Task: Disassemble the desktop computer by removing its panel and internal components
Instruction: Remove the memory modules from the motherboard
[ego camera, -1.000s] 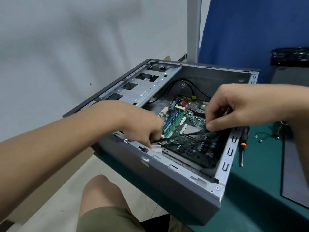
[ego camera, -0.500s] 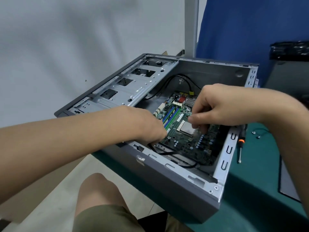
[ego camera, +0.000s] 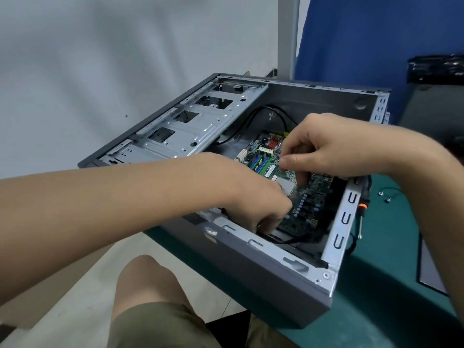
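— While both hands work inside it, where is the computer case [ego camera: 263,280]?
— Along the table's [ego camera: 389,285] near edge, open on top, circuit board [ego camera: 308,204] flat inside.
— Left hand [ego camera: 251,197]?
— Fingers curled down by the case's near wall, over a black cable [ego camera: 293,240]; I cannot tell if it grips.
— Right hand [ego camera: 334,146]?
— Curled above the board; grasp unclear. A screwdriver [ego camera: 362,207] lies beside the case.

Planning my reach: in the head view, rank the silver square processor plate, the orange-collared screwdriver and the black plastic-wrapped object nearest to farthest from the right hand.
1. Silver square processor plate, directly under the right hand.
2. Orange-collared screwdriver, right of the grey computer case.
3. Black plastic-wrapped object, far back right.
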